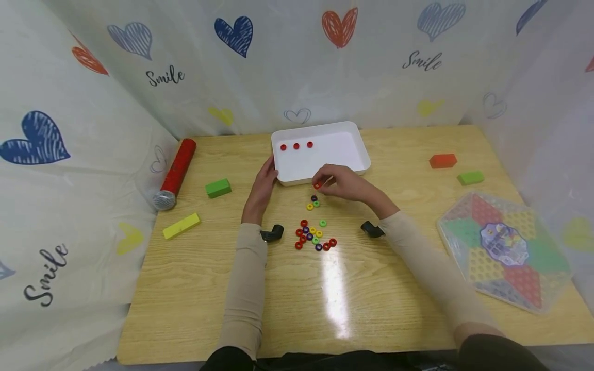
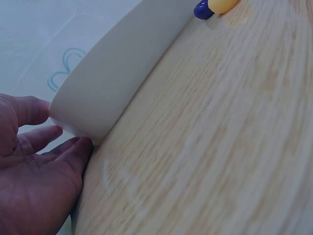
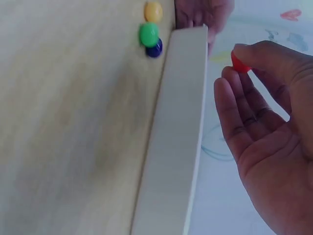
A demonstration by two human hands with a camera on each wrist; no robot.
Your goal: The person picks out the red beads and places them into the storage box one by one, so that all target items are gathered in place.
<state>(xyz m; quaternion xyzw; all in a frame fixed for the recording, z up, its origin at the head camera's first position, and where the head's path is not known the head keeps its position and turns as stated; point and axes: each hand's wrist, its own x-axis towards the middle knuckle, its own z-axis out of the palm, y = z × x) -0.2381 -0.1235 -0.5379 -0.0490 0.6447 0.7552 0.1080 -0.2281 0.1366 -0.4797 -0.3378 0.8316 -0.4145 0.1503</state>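
Head view, red ring (image 1: 317, 185): raised at the tray's near edge, pinched in the right hand (image 1: 342, 183); whether it hangs over the tray or just in front, I cannot tell.
Right grip: thumb and fingertip pressed together on the ring; in the right wrist view the other fingers curve loosely beside it.
Tray (image 1: 334, 152): white, shallow, slightly askew at the far side of the table (image 1: 371, 299).
Red row (image 1: 296, 146): three red rings inside the tray, spaced apart, toward its left far part.
Left hand (image 1: 262, 189): at the tray's left near corner, thumb and fingers set apart and touching the outside of it.
Trio: purple ring (image 1: 314, 198), green ring (image 1: 316, 204) and yellow ring (image 1: 310, 206), close together on the table just below the right hand.
Pile (image 1: 309, 237): red, purple, yellow and green rings scattered on the table between the forearms, nearer the person.
Left side: red mic (image 1: 178, 167) with a silver head, green block (image 1: 218, 188), yellow block (image 1: 181, 226).
Right side: red block (image 1: 443, 161), light-green block (image 1: 471, 178), game box (image 1: 506, 250) with coloured triangles.
Sleeves (image 1: 243, 288): beige, a black wrist camera (image 1: 273, 233) at each.
Backdrop (image 1: 278, 67): white cloth with hearts and "Smile".
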